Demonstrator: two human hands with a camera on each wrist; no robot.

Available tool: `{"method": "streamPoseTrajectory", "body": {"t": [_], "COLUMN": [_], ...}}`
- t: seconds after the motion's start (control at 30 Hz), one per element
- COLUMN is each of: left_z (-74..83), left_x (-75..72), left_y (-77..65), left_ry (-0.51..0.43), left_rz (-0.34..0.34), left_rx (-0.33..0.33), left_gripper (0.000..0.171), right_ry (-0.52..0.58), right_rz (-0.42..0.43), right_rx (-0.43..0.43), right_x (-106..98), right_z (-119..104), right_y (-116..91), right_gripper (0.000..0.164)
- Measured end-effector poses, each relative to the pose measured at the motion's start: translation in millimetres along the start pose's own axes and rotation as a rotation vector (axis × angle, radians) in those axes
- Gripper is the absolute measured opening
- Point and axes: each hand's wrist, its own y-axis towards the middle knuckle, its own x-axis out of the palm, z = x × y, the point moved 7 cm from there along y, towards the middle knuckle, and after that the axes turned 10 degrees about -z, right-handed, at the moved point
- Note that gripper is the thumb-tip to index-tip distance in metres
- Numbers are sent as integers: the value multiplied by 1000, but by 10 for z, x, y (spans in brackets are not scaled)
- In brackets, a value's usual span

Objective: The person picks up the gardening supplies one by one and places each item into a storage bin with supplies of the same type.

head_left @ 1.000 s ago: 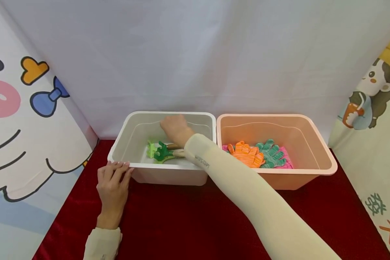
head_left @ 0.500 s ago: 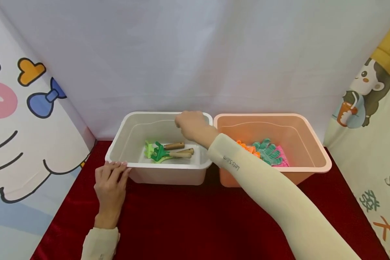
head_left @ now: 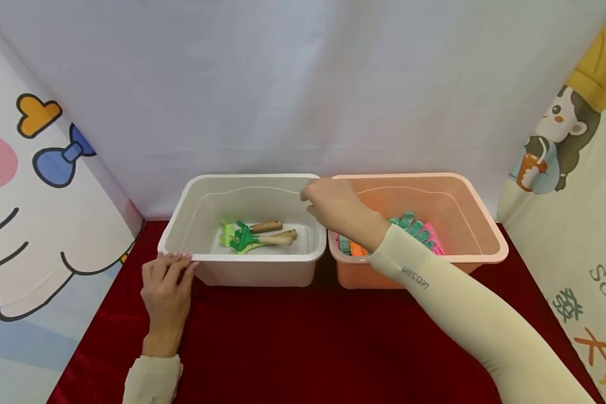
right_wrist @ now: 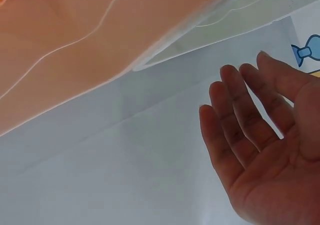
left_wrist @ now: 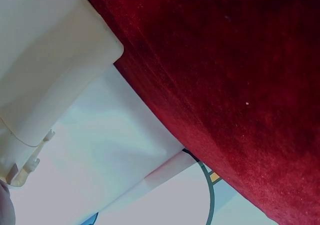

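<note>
My left hand [head_left: 165,294] rests its fingertips on the front-left rim of a white bin [head_left: 257,273]. In the left wrist view, only a bit of one finger shows at the lower-left edge. Inside the bin lie a dark green hand rake [head_left: 242,237] with a wooden handle and two light green garden tools, also wooden-handled; their heads partly overlap. My right hand [head_left: 338,206] hovers over where the white and peach bins meet. The right wrist view shows its palm [right_wrist: 280,185] empty, with fingers relaxed and slightly bent.
A peach bin [head_left: 429,188] stands to the right of the white one. It holds green gloves [head_left: 411,225], an orange glove [head_left: 357,249] and something pink [head_left: 434,240], partly hidden by my right arm. Red cloth [head_left: 293,342] covers the table; a pale curtain [head_left: 262,90] hangs behind.
My right hand has risen out of the white bin and moved right, to above the peach bin's left side. The tools in the white bin are uncovered. My left hand stays on the rim.
</note>
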Motion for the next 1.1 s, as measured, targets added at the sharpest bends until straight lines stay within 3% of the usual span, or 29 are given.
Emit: {"method": "streamPoseTrajectory", "body": {"t": [0.57,1.1], "left_z": [-24,-14], "left_x": [-1,36], "left_y": [-32,-41], "left_ry": [-12,1], "left_rz": [18,-14], "left_rx": [2,-9], "left_gripper": [34,27], "right_ry": [67,-34], "right_rz": [275,416], "right_rx": [-3,-72], "right_x": [15,131], "right_z": [229,235], "right_y": [-636,-1084], "right_gripper": [15,21]}}
